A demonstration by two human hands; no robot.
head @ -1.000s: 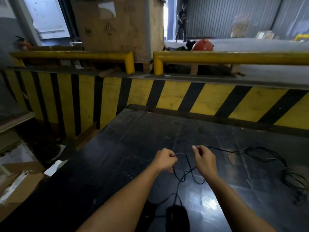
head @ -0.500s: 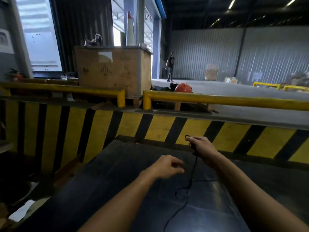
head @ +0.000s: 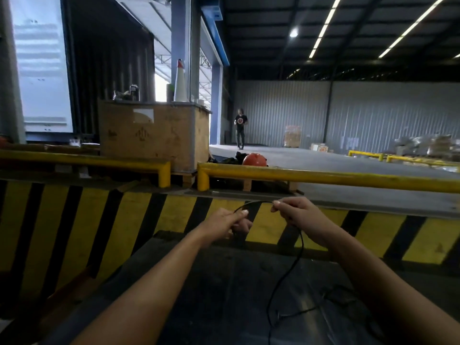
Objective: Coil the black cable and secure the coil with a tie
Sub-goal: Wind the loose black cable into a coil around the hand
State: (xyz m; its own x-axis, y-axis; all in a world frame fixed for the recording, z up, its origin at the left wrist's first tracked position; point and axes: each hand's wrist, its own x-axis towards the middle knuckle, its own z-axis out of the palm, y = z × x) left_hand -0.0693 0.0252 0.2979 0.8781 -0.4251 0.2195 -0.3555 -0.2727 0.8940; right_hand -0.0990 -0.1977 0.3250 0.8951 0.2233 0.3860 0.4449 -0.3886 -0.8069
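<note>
Both hands are raised over the dark platform (head: 224, 282). The left hand (head: 225, 221) and right hand (head: 296, 215) each pinch the black cable (head: 297, 260), spanning a short arc between them, probably to measure a loop; slack trails toward the platform's near edge.

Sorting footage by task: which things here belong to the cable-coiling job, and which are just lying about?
Job:
black cable
left hand
right hand

Lying about:
wooden crate
orange helmet
traffic cone
yellow rail
</note>
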